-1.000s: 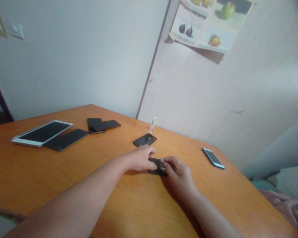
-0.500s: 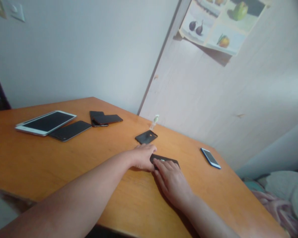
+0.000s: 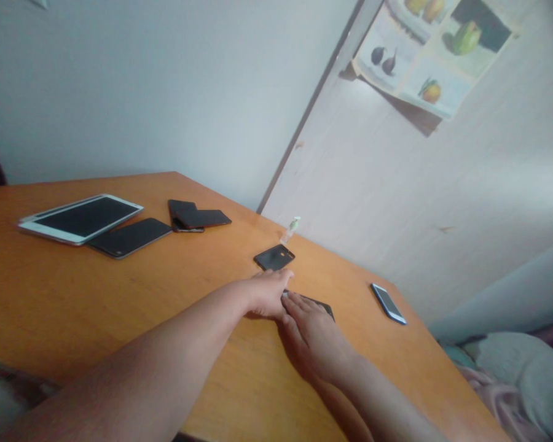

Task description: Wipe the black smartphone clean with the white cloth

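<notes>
You are bending both hands over a dark phone (image 3: 323,306), which is lying near the middle of the table (image 3: 175,307), largely hidden beneath your palms. Your left hand (image 3: 271,293) is covering the phone's left end; its fingers are partly hiding, so whether they are clamping the edge cannot be told. Your right hand (image 3: 314,326) is resting across the phone, its fingers lying close together and stretching left until they are touching your left hand. Whether they are pinching anything underneath cannot be told. A small pale patch (image 3: 284,296) is showing at those fingertips, too blurred to name.

Just beyond your left hand, a black case (image 3: 274,258) is lying open side up, and behind it a clear bottle (image 3: 290,231) is standing near the table's far edge. Toward the far left, an upper handset (image 3: 208,218) is lying across a lower handset (image 3: 179,206). Farther left, a white-framed tablet (image 3: 85,219) is lying beside a large black phone (image 3: 133,237). Well to the right, a blue-edged phone (image 3: 388,303) is lying alone. Beyond the table, a fruit poster (image 3: 435,58) is hanging on the wall (image 3: 378,178), and bedding (image 3: 511,374) is bunching at right.
</notes>
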A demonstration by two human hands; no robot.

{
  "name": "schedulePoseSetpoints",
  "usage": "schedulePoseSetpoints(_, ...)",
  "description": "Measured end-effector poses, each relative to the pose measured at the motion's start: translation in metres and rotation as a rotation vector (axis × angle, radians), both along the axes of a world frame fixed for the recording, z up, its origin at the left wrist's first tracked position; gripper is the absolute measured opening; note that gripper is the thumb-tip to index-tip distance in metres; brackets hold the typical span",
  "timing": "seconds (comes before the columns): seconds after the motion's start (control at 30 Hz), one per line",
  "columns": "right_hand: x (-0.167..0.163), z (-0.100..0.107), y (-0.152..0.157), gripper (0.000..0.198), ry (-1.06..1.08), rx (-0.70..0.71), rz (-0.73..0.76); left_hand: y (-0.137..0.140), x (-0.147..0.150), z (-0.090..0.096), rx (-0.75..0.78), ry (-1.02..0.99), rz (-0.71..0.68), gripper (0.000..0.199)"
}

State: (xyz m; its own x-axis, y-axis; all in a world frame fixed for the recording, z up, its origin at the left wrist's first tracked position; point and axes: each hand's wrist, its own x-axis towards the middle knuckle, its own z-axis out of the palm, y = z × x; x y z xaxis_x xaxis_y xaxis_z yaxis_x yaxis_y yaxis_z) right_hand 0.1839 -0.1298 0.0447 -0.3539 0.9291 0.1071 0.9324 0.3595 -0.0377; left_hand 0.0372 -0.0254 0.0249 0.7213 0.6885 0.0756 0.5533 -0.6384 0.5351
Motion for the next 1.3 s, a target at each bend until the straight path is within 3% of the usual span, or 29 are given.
schedulePoseSetpoints(0.33, 0.006, 0.014, -0.026, 0.040, 0.063, -0.062, 0.020, 0.002, 0.001, -0.004, 0.012, 0.001, 0.010, 0.105)
schedulePoseSetpoints(0.6, 0.002, 0.007, 0.016, 0.034, 0.096, -0.034, -0.023, 0.001, 0.000, -0.002, -0.005, 0.021, 0.021, 0.108)
schedulePoseSetpoints(0.87, 0.001, 0.014, -0.019, 0.031, 0.088, -0.055, -0.008, 0.000, 0.001, 0.001, -0.006, 0.025, 0.021, 0.108)
schedulePoseSetpoints(1.13, 0.008, 0.000, 0.023, 0.033, 0.046, -0.015, -0.076, -0.001, 0.000, -0.001, 0.027, 0.044, 0.026, 0.102)
schedulePoseSetpoints(1.3, 0.016, 0.001, -0.015, 0.038, 0.039, -0.019, -0.058, -0.001, 0.002, 0.000, 0.064, 0.041, 0.029, 0.092)
